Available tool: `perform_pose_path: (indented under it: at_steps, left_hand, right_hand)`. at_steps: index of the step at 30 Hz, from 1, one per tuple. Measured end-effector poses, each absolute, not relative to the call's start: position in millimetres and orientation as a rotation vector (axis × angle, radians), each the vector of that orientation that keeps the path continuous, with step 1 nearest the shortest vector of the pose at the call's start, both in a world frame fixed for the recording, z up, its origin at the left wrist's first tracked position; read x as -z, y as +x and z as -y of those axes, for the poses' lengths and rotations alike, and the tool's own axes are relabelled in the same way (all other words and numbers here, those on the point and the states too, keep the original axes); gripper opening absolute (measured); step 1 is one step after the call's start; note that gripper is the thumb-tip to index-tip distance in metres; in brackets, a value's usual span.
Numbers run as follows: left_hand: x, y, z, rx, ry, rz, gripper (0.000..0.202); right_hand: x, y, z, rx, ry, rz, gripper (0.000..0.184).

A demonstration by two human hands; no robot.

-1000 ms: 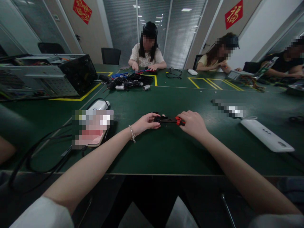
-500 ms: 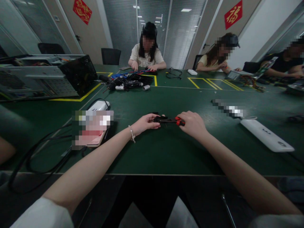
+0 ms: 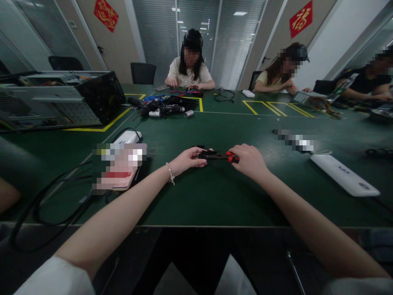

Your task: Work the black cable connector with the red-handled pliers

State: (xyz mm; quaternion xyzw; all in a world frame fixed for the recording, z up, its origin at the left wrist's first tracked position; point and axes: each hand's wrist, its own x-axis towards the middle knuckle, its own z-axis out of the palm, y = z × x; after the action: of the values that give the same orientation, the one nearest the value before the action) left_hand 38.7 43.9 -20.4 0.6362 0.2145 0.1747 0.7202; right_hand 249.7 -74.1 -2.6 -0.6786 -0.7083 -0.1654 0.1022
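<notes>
My right hand (image 3: 250, 161) is closed around the red and black handles of a pair of pliers (image 3: 221, 156), whose dark jaws point left. My left hand (image 3: 188, 159) pinches a small black part (image 3: 203, 155) between thumb and fingers. The plier jaws meet this part, or lie right against it; the dark tones blend, so I cannot tell how they grip. Both hands are just above the green table (image 3: 215, 196), in front of me. What kind of part it is does not show.
A phone (image 3: 119, 168) and white power bank (image 3: 127, 139) with black cables lie left; another white power bank (image 3: 344, 174) lies right. Behind are an open computer case (image 3: 61, 100) and a heap of tools and cables (image 3: 166, 105). Several people sit around the table.
My hands, the pliers and the black part stay almost still. Across the table, a person's hands have shifted slightly over the red and blue cables.
</notes>
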Motion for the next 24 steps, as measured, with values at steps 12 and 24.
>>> perform_pose_path:
  at_steps: [12, 24]
  left_hand:
    - [22.3, 38.4, -45.3, -0.377, 1.426, -0.461, 0.038]
    - [21.5, 39.6, -44.0, -0.379, 1.409, -0.484, 0.035]
  right_hand:
    - [0.6, 251.6, 75.3, 0.545, -1.958, 2.115, 0.021]
    - [-0.8, 249.8, 76.4, 0.616, -1.974, 2.120, 0.022]
